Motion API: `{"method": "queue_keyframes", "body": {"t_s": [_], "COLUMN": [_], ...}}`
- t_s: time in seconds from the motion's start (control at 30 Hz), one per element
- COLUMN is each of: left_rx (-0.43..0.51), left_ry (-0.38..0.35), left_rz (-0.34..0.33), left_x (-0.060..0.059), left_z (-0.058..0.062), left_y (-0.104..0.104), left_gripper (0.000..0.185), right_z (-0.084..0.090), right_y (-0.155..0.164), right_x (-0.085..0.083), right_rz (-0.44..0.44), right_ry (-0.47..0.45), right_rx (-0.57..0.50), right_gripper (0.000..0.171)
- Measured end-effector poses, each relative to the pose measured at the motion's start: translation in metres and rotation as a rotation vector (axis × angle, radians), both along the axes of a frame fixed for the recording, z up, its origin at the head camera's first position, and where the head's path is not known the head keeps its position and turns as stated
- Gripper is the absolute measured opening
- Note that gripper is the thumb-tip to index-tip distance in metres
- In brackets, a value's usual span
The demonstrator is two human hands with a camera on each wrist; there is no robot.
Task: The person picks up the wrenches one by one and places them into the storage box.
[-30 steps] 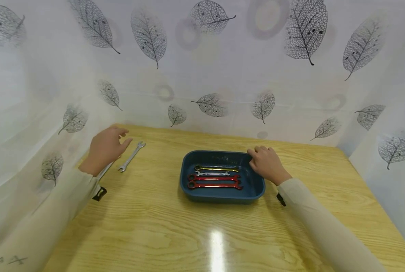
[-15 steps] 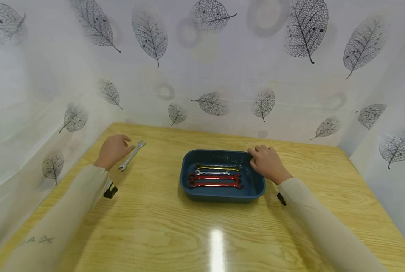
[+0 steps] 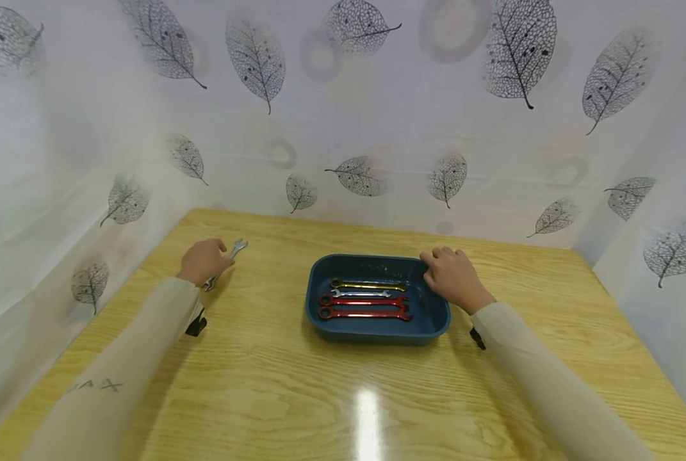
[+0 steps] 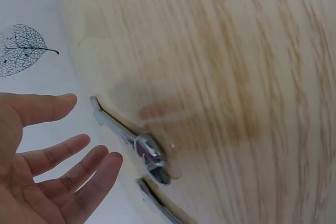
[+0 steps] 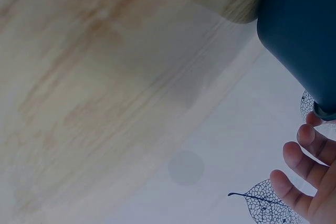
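My left hand (image 3: 205,261) hovers over a silver open-ended wrench (image 3: 238,246) at the table's left, hiding its middle. In the left wrist view the thumb and fingers are spread apart beside one wrench (image 4: 118,127); part of a second metal tool (image 4: 160,205) shows lower down. My right hand (image 3: 452,278) grips the upper right rim of a dark blue tray (image 3: 377,337), fingers bent over its edge. Inside lie a gold wrench (image 3: 368,286), a short silver wrench (image 3: 357,294) and two red wrenches (image 3: 366,314), side by side.
The wooden table (image 3: 273,397) carries the tray near its centre. A white curtain (image 3: 354,128) with leaf prints hangs behind the table and along both sides. Glare lies on the front of the tabletop.
My left hand has moved right and toward me from the far left edge, coming over the silver wrench. The right hand and tray have stayed put.
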State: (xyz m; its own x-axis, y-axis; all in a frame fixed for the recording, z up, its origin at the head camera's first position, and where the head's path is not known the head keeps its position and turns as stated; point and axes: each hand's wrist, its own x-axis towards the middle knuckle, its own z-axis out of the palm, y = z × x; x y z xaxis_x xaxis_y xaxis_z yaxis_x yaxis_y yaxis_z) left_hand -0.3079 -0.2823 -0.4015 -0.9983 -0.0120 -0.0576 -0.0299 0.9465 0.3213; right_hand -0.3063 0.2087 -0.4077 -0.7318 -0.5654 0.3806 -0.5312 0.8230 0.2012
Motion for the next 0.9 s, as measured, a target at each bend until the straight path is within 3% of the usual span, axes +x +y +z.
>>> {"method": "queue_keyframes", "body": {"t_s": [0.57, 0.9], "left_rx": [0.019, 0.052], "left_ry": [-0.032, 0.016], "left_rz": [0.033, 0.061], "left_x": [-0.011, -0.01], "left_z": [-0.01, -0.012], "left_y": [-0.003, -0.006], "left_gripper": [0.043, 0.04], "right_z": [-0.001, 0.001], "right_y": [-0.001, -0.002], "right_x": [-0.003, -0.002], "right_rz": [-0.005, -0.008], "right_ry": [0.005, 0.0], "right_rx": [-0.004, -0.007], "right_gripper": [0.009, 0.009]}}
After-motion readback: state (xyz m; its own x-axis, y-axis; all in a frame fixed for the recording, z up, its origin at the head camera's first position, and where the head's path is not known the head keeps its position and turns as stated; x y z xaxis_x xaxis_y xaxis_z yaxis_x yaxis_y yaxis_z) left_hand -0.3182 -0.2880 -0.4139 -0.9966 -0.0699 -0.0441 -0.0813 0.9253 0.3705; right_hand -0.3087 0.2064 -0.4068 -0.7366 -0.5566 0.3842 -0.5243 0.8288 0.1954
